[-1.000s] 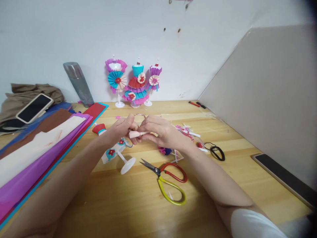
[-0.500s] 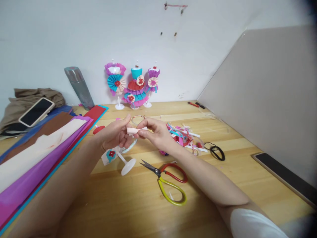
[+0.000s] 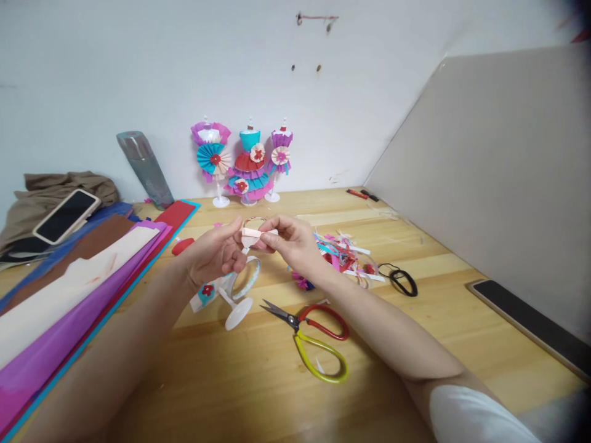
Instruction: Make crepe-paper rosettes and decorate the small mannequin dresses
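My right hand (image 3: 293, 246) pinches a small folded piece of pale cream paper (image 3: 252, 233) between thumb and fingers, narrow at the pinch and wider at both ends. Just left of it, my left hand (image 3: 219, 252) is half curled, thumb raised and apart from the fingers, with nothing seen in its grasp. Beneath the hands lie a mini dress form with a white round base (image 3: 239, 314), tipped on its side, and a roll of tape (image 3: 249, 280). A red flower on a blue piece (image 3: 207, 289) decorates it. Scissors (image 3: 293, 321) with red and yellow handles lie open nearer me.
Three dressed mini mannequins (image 3: 250, 161) stand by the wall, beside a leaning bottle (image 3: 145, 169). Coloured paper sheets (image 3: 83, 283) and a phone (image 3: 67, 215) are at left. Paper scraps (image 3: 341, 255), a black hair tie (image 3: 404, 283) and a dark flat device (image 3: 530, 326) lie at right.
My left fingers have come away from the paper's left end and opened slightly. The paper, still in my right hand, has turned and risen a little. The view has shifted slightly.
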Tool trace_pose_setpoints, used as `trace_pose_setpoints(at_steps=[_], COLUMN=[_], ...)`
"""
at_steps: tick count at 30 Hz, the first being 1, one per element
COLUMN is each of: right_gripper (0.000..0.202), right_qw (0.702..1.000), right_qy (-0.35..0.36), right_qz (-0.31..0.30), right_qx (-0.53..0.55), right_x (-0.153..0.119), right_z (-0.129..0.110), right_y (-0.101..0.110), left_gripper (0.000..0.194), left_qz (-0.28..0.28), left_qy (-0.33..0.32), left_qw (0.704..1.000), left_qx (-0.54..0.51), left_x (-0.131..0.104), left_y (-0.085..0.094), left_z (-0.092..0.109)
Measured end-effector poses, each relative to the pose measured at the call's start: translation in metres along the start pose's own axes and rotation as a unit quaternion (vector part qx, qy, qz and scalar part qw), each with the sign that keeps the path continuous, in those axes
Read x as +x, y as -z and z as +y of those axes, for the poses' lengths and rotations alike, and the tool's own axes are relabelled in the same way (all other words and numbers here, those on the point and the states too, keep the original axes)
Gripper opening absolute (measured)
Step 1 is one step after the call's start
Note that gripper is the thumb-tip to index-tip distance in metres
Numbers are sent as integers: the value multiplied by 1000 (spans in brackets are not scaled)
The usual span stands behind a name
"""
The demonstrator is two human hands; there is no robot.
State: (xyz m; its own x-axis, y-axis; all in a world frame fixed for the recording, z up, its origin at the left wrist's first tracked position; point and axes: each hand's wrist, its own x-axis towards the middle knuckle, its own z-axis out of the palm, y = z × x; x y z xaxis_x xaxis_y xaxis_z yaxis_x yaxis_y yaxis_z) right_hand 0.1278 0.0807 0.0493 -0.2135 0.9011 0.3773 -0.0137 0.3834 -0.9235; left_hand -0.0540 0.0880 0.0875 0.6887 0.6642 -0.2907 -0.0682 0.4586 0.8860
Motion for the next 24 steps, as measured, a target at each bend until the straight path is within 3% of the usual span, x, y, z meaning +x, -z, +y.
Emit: trace_pose_setpoints(at_steps=[4,9,14,17,20,24], right_gripper=[16,17,15,14,16,18], right_qw=[999,999,997,995,994,990], right_qy=[24,-2,-3,-8,-31,-54], right_qz=[33,42,80,95,101,98], right_qx=[-34,6,2,-20,29,86], right_x=[1,1,2,3,6,9], right_z=[-1,-1,0,1,0,-4], right_y=[1,-2,-5,-5,-3,3], left_gripper=[52,50,44,51,64,57], left_qz=[13,52,130,194,228,230], left_qy=[-12,-3,-41,-50,-56,-84], left_qw=[1000,998,988,974,963,963], left_qx=[-12,-27,-72,-106,-129,-114], left_x=[2,0,4,8,12,14], left_y=[0,-5,-20,-29,-33,-35], left_z=[-3,-3,-5,-10,-14,-22])
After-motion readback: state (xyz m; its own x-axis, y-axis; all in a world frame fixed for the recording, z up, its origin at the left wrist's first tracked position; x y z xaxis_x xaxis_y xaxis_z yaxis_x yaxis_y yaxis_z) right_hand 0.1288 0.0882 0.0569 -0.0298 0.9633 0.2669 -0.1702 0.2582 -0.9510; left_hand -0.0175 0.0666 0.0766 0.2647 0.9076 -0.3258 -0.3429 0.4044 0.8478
